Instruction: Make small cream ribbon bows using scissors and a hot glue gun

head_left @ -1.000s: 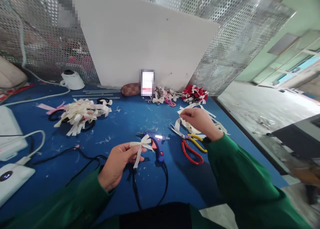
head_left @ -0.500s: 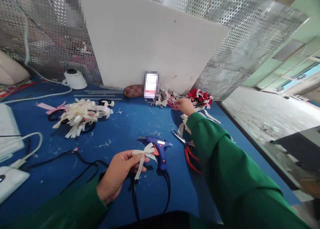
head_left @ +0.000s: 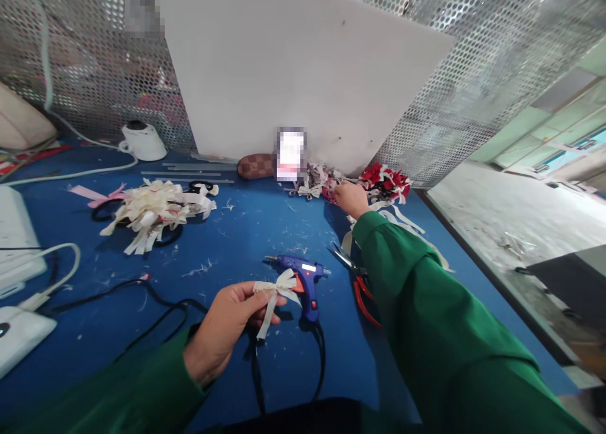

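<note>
My left hand (head_left: pixel 230 326) pinches a cream ribbon bow (head_left: pixel 279 287) between thumb and fingers, its tails hanging down. Just behind the bow lies a blue hot glue gun (head_left: pixel 310 290) with an orange trigger and a small red light. My right hand (head_left: pixel 353 200) reaches to the back of the table, fingers curled down at some pink loops (head_left: pixel 329 194); its fingertips are mostly hidden, so what they pinch is unclear. Beside them are small pale bows (head_left: pixel 312 180) and red ribbon pieces (head_left: pixel 387 180). Red-handled scissors (head_left: pixel 363 301) lie partly under my right forearm.
A heap of cream bows (head_left: pixel 158 210) with black bands lies left. Clear glue sticks (head_left: pixel 189 174), a checkered case (head_left: pixel 255 166) and a lit phone (head_left: pixel 290 153) sit before a white board (head_left: pixel 293 67). A white cup-like object (head_left: pixel 144 141), power strips (head_left: pixel 21 342) and black cords (head_left: pixel 165 304) are left.
The view has shifted slightly. My right hand stays at the pink loops with only a small movement. My left hand keeps hold of the bow in about the same place.
</note>
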A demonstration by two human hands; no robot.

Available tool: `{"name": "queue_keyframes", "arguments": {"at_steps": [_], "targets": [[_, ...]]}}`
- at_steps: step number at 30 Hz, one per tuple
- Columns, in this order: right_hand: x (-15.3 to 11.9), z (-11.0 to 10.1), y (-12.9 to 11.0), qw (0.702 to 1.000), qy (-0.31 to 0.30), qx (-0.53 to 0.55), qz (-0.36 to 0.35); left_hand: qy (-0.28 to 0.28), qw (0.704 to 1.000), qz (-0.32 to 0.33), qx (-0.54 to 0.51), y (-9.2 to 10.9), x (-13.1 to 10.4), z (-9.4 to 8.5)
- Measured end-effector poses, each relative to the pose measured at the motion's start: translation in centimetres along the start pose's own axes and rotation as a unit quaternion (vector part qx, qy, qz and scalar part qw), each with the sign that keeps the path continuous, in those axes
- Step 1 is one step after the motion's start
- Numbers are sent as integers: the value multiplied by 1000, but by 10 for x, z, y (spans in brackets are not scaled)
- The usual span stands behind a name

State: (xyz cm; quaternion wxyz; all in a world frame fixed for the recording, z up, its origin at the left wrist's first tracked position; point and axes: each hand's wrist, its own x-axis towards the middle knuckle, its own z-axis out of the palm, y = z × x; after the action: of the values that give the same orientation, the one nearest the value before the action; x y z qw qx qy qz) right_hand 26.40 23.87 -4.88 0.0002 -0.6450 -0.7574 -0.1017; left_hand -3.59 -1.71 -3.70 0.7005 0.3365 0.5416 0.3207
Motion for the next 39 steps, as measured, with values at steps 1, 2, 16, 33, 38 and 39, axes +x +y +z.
{"name": "queue_keyframes", "arguments": {"at_steps": [1,2,16,33,38,39], "targets": [[0,-1,1,1000,3,0,4,-2,1000,2,3,-1,0,0],[-1,-2,3,1000,7,1,9,-3,1000,3,3,-1,0,-1],[-41,-44,21,988,91,107,64,0,1000,7,-15,-3,0,-1],[-240,-103,-75,866,265,423,-15,13,990,135,-39,14,-15,21],[-265,-105,-124,805,255,536,3,10,988,147,-47,8,-23,33],[-268,-103,-133,792,243,559,11,8,988,149,-49,6,-24,34]]}}
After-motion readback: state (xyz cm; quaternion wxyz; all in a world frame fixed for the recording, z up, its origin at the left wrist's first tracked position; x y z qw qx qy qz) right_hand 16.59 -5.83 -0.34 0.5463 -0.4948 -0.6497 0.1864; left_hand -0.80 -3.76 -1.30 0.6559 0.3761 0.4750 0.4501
